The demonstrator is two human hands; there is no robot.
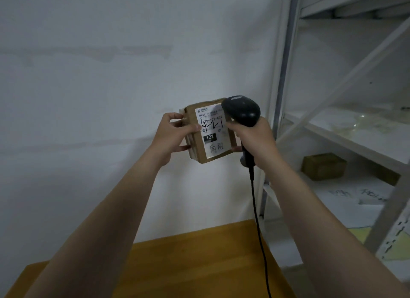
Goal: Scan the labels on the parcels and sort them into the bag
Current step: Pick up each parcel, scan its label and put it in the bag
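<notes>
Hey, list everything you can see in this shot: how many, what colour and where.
cardboard parcel: one, brown, held up before the wall
shipping label: one, white, on the parcel's front
barcode scanner: one, black, corded, at the parcel's right edge
table: one, yellow-brown wood, bottom
shelving rack: one, white, right
small box: one, brown, on a rack shelf
left hand: grips the parcel's left side
right hand: holds the scanner

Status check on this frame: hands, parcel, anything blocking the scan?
Left hand grips parcel by left edge, label facing camera. Right hand holds scanner, its head overlapping label's top right corner. Bag not in view.
</notes>
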